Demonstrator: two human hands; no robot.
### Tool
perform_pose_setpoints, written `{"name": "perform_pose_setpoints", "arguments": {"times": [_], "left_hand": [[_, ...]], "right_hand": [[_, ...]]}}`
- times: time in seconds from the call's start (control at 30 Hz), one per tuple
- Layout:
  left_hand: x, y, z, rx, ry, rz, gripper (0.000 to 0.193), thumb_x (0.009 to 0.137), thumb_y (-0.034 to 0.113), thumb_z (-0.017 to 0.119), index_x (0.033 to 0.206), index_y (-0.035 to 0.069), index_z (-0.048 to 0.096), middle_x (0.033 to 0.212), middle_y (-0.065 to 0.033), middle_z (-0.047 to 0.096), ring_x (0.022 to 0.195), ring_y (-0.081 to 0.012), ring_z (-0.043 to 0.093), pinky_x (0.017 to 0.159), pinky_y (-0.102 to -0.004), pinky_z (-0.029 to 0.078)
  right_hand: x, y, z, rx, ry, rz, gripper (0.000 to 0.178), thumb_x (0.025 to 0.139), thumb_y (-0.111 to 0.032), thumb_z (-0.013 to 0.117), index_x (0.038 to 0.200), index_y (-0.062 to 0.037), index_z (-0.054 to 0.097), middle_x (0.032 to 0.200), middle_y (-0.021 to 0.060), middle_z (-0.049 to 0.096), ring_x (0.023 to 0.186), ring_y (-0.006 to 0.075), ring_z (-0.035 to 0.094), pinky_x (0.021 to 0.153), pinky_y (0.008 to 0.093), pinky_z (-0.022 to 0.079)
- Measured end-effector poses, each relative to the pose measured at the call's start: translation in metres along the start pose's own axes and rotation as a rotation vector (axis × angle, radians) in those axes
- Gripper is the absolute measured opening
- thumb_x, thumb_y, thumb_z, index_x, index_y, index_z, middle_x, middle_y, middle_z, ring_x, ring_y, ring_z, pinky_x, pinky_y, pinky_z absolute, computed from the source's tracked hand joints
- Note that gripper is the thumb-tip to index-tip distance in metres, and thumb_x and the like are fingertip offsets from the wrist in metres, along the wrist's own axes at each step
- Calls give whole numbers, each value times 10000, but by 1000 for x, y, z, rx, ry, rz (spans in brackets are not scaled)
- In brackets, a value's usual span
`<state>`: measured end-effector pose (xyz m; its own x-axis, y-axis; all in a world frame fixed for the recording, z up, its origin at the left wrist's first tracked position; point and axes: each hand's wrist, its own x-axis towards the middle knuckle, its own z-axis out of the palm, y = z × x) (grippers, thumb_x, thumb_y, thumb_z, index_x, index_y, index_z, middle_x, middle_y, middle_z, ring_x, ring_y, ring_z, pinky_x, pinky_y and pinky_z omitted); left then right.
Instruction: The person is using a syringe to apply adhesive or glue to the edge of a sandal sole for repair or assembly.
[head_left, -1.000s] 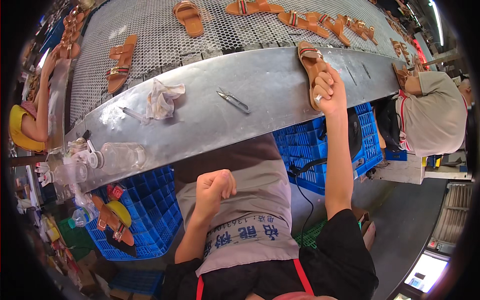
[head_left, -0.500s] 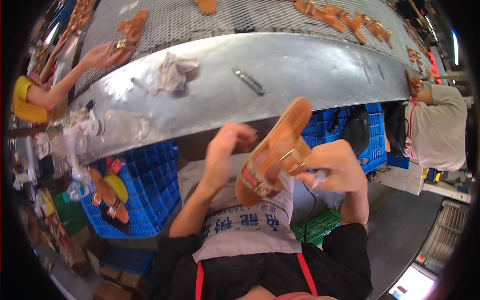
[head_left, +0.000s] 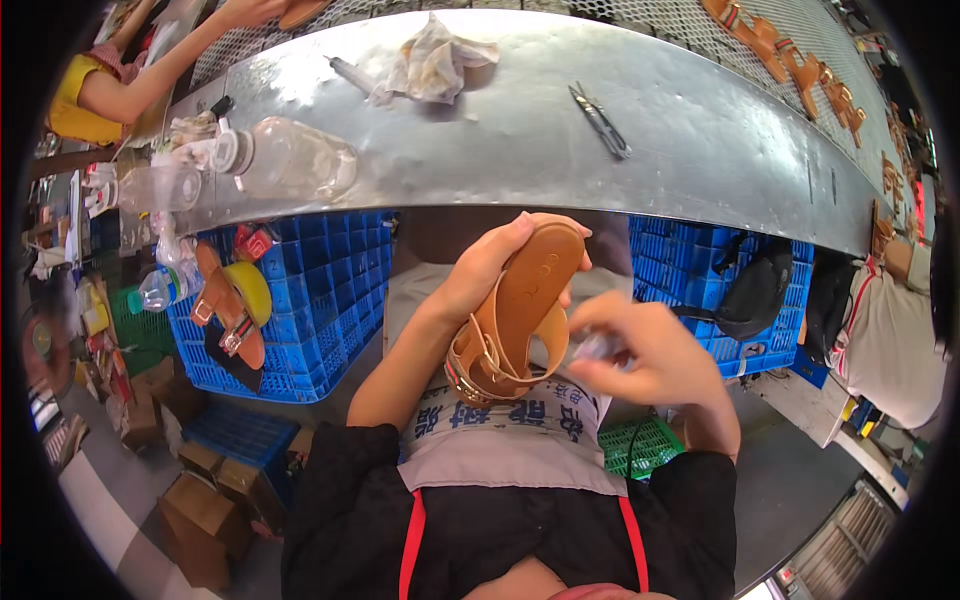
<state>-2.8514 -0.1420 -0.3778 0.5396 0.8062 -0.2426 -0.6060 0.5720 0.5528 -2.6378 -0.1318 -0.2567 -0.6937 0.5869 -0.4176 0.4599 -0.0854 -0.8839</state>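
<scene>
One sandal (head_left: 540, 280) is on my side of the counter (head_left: 490, 150), clasped in my left fingers (head_left: 512, 236); my right fingers (head_left: 605, 314), also this side of it, curl round a blurred small thing (head_left: 598, 348).

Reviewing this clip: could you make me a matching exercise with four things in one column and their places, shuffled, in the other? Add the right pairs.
Things
1. Tan sandal in front of the grey apron
2. Snips
3. Large clear jug
4. Black bag

Places
A. On the metal counter, right of the crumpled cloth
B. At the right-hand blue crate
C. In the person's left hand
D. On the metal counter, left of the crumpled cloth

Right pairs: 1-C, 2-A, 3-D, 4-B
</scene>
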Motion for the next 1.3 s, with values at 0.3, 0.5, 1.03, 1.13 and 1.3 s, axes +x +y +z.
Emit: {"name": "perform_pose_setpoints", "arguments": {"times": [0.3,0.5,1.03,1.13,1.3], "left_hand": [[-33,17,23,76,6,107,684,1073,526,378,1363,-79,513,1142,-199,665,847,-258,705,771,-369,579],[-43,14,27,9,-35,139,630,1087,452,401,1364,-107,489,1209,-269,669,901,-284,720,810,-389,589],[-56,11,33,91,66,208,598,1099,464,368,1293,-79,527,1232,-290,660,863,-290,720,768,-391,601],[-53,8,29,84,50,221,588,1098,472,367,1283,-64,526,1230,-291,667,832,-276,718,752,-381,601],[-56,8,32,99,44,209,579,1099,476,358,1287,-46,524,1231,-286,676,812,-267,717,742,-373,600]], "right_hand": [[-12,7,-27,-190,131,-105,427,874,-46,726,1293,-4,655,1140,171,702,903,289,669,774,338,533],[-13,18,-29,-177,361,-365,407,722,64,782,1118,-14,731,1003,150,713,784,215,665,665,289,504],[-10,2,-26,-401,367,-446,466,663,113,757,1097,-54,746,931,106,712,705,192,578,587,292,430],[-6,-3,-26,-495,385,-493,456,651,107,750,1074,-62,754,928,99,712,678,190,560,579,298,422],[-4,-10,-29,-696,400,-587,444,584,42,748,1009,-83,777,895,80,701,619,186,523,532,289,388]]}}
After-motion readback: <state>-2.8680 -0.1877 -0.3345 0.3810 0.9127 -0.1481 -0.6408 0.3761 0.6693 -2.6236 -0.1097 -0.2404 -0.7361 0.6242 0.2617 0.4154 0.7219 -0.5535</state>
